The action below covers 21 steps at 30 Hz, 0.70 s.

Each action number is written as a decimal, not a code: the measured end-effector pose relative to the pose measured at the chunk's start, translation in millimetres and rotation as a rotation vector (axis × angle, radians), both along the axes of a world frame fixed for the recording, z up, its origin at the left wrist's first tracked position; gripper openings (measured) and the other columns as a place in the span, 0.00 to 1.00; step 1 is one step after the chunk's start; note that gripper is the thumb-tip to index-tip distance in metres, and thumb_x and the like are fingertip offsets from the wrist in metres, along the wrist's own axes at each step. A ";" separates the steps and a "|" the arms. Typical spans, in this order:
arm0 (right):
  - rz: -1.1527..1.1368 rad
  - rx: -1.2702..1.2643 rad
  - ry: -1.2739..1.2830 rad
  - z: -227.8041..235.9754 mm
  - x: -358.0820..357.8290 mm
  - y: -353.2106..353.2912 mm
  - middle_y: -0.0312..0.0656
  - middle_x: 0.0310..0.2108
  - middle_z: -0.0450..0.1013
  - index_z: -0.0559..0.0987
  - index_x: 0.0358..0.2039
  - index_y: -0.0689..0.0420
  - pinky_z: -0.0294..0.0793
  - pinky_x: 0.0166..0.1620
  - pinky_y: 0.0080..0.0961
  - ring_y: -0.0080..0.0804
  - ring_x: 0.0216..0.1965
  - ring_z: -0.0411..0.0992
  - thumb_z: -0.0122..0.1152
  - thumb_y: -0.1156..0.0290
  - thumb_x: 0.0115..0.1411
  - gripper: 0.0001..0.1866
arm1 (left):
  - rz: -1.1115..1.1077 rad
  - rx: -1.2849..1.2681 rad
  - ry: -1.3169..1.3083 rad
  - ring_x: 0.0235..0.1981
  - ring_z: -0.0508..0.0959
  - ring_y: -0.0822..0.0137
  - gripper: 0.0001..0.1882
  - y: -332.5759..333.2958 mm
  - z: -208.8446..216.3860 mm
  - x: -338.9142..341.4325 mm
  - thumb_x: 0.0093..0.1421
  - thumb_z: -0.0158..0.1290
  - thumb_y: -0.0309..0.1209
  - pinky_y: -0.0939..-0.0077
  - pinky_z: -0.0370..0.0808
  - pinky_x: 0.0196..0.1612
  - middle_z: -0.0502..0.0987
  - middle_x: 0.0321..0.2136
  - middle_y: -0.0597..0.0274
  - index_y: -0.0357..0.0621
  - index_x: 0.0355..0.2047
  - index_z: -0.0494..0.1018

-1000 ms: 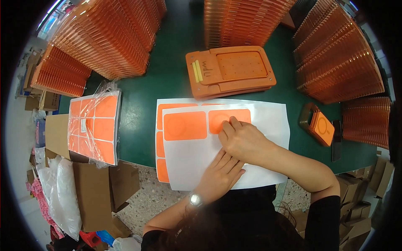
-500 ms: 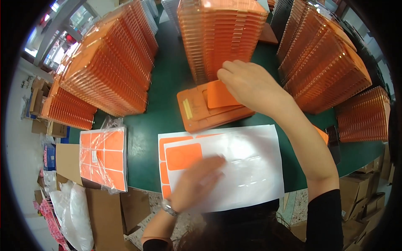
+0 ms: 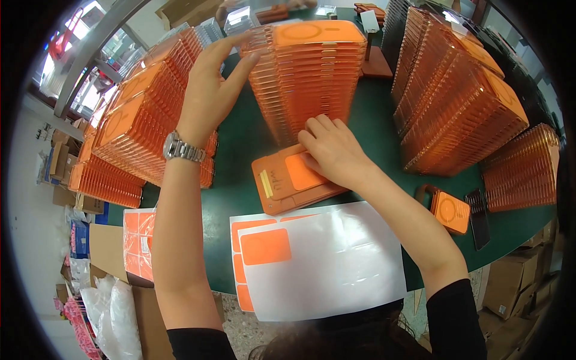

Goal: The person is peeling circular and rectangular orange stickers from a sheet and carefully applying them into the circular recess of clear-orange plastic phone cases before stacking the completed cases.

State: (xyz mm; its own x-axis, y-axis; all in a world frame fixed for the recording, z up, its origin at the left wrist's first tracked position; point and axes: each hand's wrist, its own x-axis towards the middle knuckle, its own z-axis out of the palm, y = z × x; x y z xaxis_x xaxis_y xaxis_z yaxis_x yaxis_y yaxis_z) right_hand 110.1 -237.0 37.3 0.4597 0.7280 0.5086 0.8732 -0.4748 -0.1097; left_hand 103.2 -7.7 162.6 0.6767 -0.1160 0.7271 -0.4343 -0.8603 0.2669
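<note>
My left hand [image 3: 215, 87] is raised at the upper left corner of the tall middle stack of clear-and-orange plastic cases [image 3: 309, 75]. Its thumb and fingers are apart, with nothing visible between them. My right hand [image 3: 332, 150] is curled over an orange-brown block [image 3: 278, 201] in front of that stack. Its fingers close on the right side of an orange rounded sticker [image 3: 302, 173], which lies against the block; the fingertips are partly hidden. Nearer to me lies a white sticker sheet [image 3: 336, 258] with one orange sticker left on it, over another sheet with orange stickers.
More stacks of cases stand at the left [image 3: 141, 123] and right [image 3: 465, 114]. At the right lie a small orange case [image 3: 451, 212] and a dark flat object [image 3: 478, 219]. A wrapped pack of orange stickers [image 3: 138, 240] is at the left table edge, beside cardboard boxes.
My left hand has risen from the sticker sheet to the top of the middle stack. My right hand has lowered, and the orange sticker now lies closer against the block. The view has shifted.
</note>
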 end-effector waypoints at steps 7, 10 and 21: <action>-0.058 -0.016 -0.073 -1.0 -5.2 4.7 0.40 0.37 0.74 0.79 0.36 0.56 0.69 0.43 0.33 0.36 0.44 0.70 0.59 0.72 0.56 0.07 | -0.141 -0.315 0.178 0.31 0.71 0.77 0.14 14.3 -8.3 14.4 0.65 0.60 0.38 0.80 0.67 0.34 0.82 0.37 0.69 0.44 0.46 0.81; -0.065 -0.028 -0.063 -0.8 -5.9 2.2 0.39 0.35 0.75 0.79 0.36 0.56 0.69 0.44 0.32 0.35 0.43 0.71 0.58 0.72 0.57 0.06 | -0.139 -0.420 0.247 0.32 0.70 0.81 0.11 10.8 1.0 7.6 0.66 0.60 0.37 0.85 0.63 0.33 0.81 0.36 0.73 0.46 0.45 0.82; 0.356 0.019 0.053 -21.7 -34.7 -13.7 0.36 0.34 0.72 0.74 0.34 0.51 0.67 0.51 0.36 0.35 0.45 0.71 0.59 0.71 0.57 0.04 | -0.134 -0.450 0.076 0.57 0.75 0.65 0.10 0.3 2.0 -100.6 0.70 0.53 0.27 0.70 0.71 0.58 0.79 0.49 0.57 0.36 0.48 0.76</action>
State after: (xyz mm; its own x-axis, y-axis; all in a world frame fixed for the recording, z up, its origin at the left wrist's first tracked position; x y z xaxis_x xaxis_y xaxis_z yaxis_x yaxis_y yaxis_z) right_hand 75.3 -250.7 15.6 0.2050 0.8377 0.5061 0.9764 -0.1390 -0.1654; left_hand 2.6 -7.5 164.6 0.7307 0.1091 0.6739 -0.4983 -0.5894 0.6359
